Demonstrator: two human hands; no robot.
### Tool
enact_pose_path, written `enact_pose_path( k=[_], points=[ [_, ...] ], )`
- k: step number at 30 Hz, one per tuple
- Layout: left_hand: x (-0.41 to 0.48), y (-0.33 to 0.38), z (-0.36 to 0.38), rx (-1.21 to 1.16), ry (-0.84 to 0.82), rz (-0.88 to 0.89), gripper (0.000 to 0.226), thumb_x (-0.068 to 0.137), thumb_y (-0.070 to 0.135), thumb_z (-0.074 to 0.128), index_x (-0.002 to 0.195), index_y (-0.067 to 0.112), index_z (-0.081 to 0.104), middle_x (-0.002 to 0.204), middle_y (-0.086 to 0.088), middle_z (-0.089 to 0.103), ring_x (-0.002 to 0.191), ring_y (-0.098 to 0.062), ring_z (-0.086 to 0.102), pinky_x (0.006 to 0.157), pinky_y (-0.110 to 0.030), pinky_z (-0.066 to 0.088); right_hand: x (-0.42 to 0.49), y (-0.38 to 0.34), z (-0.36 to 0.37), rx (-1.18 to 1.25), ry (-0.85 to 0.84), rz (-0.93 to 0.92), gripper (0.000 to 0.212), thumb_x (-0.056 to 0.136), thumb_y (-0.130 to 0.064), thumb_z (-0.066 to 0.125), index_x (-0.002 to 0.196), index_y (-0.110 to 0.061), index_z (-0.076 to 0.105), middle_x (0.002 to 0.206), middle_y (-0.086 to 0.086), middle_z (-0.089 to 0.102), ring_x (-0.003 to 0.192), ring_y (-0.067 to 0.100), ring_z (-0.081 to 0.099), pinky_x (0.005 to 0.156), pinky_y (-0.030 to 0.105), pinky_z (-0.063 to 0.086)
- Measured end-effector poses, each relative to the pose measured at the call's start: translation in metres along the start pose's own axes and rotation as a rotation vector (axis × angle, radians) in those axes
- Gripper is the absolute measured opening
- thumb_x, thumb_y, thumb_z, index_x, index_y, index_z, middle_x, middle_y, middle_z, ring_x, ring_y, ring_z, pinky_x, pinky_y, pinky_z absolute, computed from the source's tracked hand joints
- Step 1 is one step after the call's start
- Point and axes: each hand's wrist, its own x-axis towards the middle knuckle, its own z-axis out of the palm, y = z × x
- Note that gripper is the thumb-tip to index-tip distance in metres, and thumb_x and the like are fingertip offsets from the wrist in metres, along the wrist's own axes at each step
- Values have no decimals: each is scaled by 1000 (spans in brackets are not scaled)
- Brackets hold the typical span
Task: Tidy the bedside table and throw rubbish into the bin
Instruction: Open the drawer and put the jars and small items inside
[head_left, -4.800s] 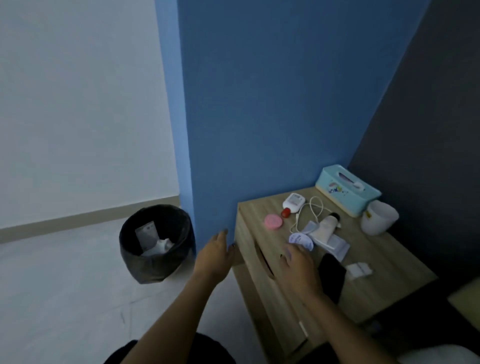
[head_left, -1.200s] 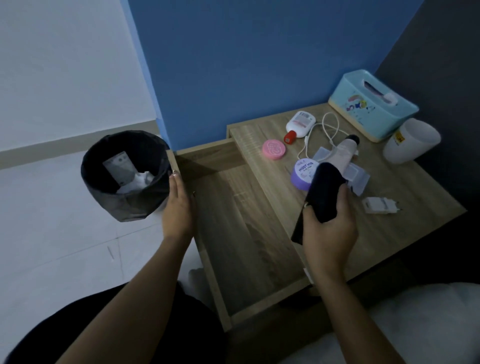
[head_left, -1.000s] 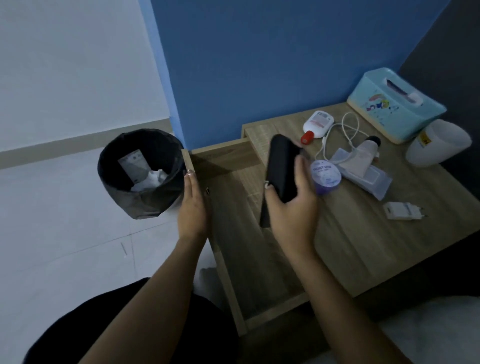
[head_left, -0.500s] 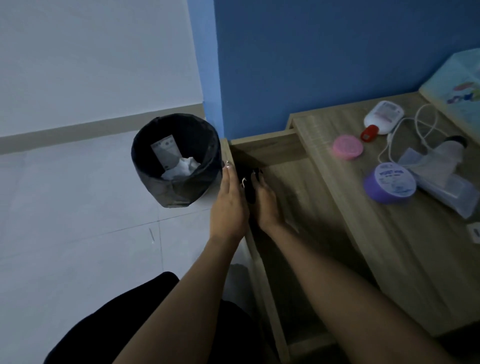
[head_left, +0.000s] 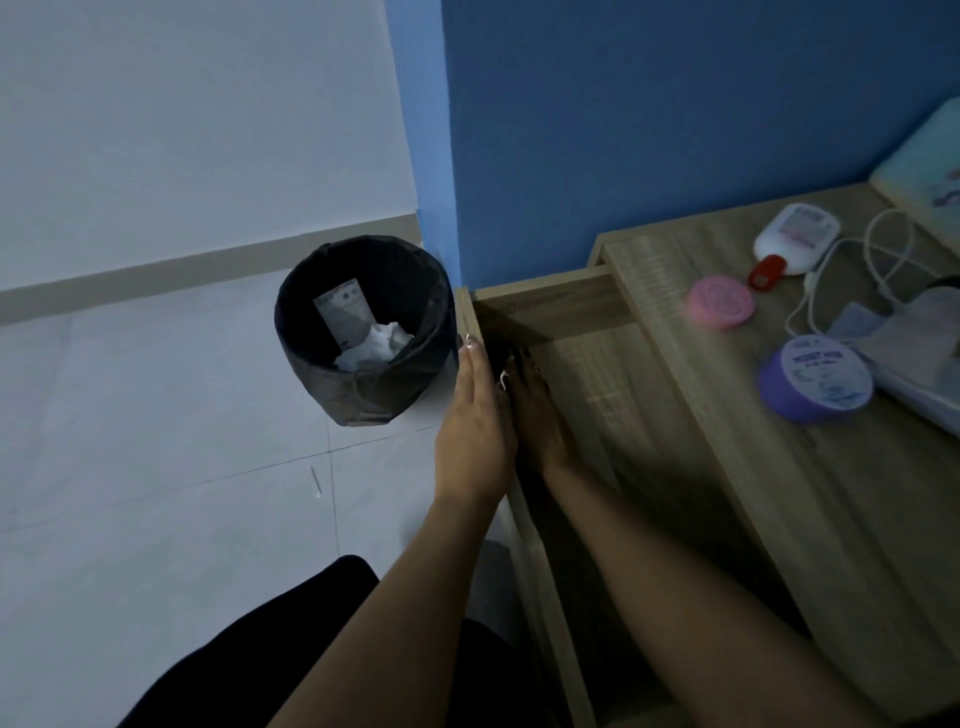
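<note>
The wooden bedside table (head_left: 779, 499) has its drawer (head_left: 618, 374) pulled out to the left. My left hand (head_left: 475, 415) lies flat along the outside of the drawer's front panel and holds it. Inside the drawer, at the front panel, is my right hand (head_left: 537, 415), its fingers on a black case (head_left: 496, 351) that is mostly hidden in shadow. A black-lined bin (head_left: 363, 384) stands on the floor left of the drawer, with paper rubbish in it.
On the table top lie a purple jar (head_left: 815, 376), a pink round tin (head_left: 719, 301), a white bottle with a red cap (head_left: 795, 236), a white cable (head_left: 883, 249), a tube on packets (head_left: 919, 332) and a teal tissue box (head_left: 930, 171). A blue wall stands behind.
My right hand lifted the black case off the table top and carried it left, down into the open drawer against the front panel. My left hand stayed on the drawer front.
</note>
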Motion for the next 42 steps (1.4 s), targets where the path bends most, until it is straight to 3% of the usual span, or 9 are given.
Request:
enact_pose_path(
  k=[3, 5, 10, 15, 23, 27, 29, 36, 42],
  points=[
    [1, 1, 0, 13, 10, -22, 59, 101, 20, 30, 152, 12, 2, 161, -7, 8, 140, -27, 35, 97, -36, 46, -10, -7, -24, 177, 142, 56, 64, 98, -45, 23, 152, -15, 7, 162, 9, 5, 149, 22, 8, 121, 44, 14],
    [1, 2, 2, 27, 19, -24, 59, 101, 21, 33, 152, 11, 4, 161, -8, 10, 140, -27, 35, 96, -38, 48, -24, -11, -53, 280, 260, -2, 62, 98, -35, 42, 151, -14, 18, 161, 9, 13, 147, 21, 16, 119, 38, 21],
    [1, 2, 1, 40, 13, -18, 59, 101, 18, 34, 151, 16, 4, 161, -6, 12, 137, -30, 39, 87, -41, 52, -56, -2, -133, 264, 617, -106, 52, 87, -22, 60, 137, -14, 48, 148, 9, 42, 137, 21, 38, 107, 19, 28],
    [-1, 5, -4, 36, -6, -18, 59, 101, 26, 32, 152, 18, 3, 161, -6, 12, 137, -33, 39, 86, -44, 51, -90, 43, -185, 175, 837, -25, 48, 80, -19, 66, 126, -9, 57, 133, 11, 55, 125, 27, 49, 107, 31, 36],
    [-4, 12, -7, 23, -21, -51, 58, 102, 30, 30, 152, 18, 4, 161, -5, 12, 134, -35, 42, 87, -46, 50, -133, 101, -169, 112, 786, 250, 60, 82, -31, 70, 137, -21, 47, 151, 13, 32, 140, 28, 29, 105, 26, 27],
    [-5, 9, -7, 25, -26, -45, 58, 101, 29, 31, 152, 18, 4, 161, -5, 13, 132, -36, 44, 86, -47, 51, -135, 112, -155, 157, 781, 266, 62, 84, -25, 68, 141, -22, 43, 152, 13, 31, 140, 28, 30, 107, 44, 42],
    [-5, 8, -8, 24, -25, -34, 59, 101, 29, 32, 152, 19, 4, 161, -6, 13, 131, -37, 46, 85, -46, 52, -134, 113, -153, 149, 804, 258, 62, 84, -23, 68, 141, -22, 42, 149, 12, 35, 138, 27, 34, 104, 45, 44],
    [-4, 11, -7, 7, -25, -59, 59, 102, 31, 31, 152, 18, 3, 161, -5, 10, 135, -32, 42, 90, -43, 50, -126, 78, -155, 232, 881, 241, 77, 75, -22, 75, 143, -13, 38, 139, 12, 42, 129, 23, 41, 102, 30, 40],
    [4, 7, -3, 3, 13, -53, 56, 101, 30, 31, 151, 20, 9, 160, -3, 16, 135, -29, 43, 93, -43, 52, -86, 18, -127, 264, 786, 8, 74, 73, -20, 75, 139, -8, 45, 134, 14, 46, 124, 22, 46, 99, 13, 33]
  ],
)
